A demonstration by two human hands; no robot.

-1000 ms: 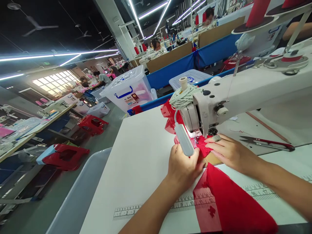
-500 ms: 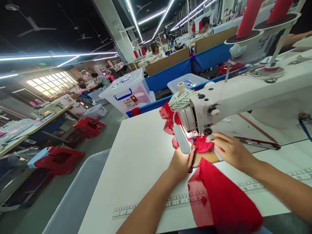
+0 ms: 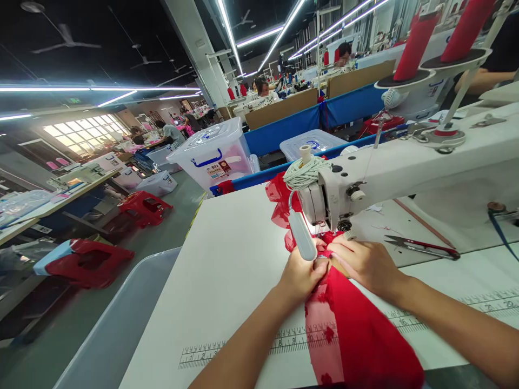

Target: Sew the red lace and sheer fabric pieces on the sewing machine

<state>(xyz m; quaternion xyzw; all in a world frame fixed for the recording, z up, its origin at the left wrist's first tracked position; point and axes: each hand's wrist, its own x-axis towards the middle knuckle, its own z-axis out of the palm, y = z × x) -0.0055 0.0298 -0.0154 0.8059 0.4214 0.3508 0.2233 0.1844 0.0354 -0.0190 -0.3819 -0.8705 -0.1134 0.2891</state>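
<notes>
Pinches cloth (image 3: pixel 365 324), probably to steady it, in left hand (image 3: pixel 302 274) and right hand (image 3: pixel 367 266), close together beside the machine (image 3: pixel 385 168). Has the rest draped over the surface (image 3: pixel 227 259) nearer than the hands, likely for slack, and snips (image 3: pixel 438 249) right of them, seemingly for quick reach.

Matt cloth (image 3: pixel 367 335), smooth tabletop (image 3: pixel 223 259), smooth plastic box (image 3: pixel 223 148), metal-bladed snips (image 3: pixel 424 247)

Open tabletop (image 3: pixel 227 270) at left, lamp (image 3: pixel 302 235) and sewing machine (image 3: pixel 405 162) blocking above, snips (image 3: pixel 424 247) at right
</notes>
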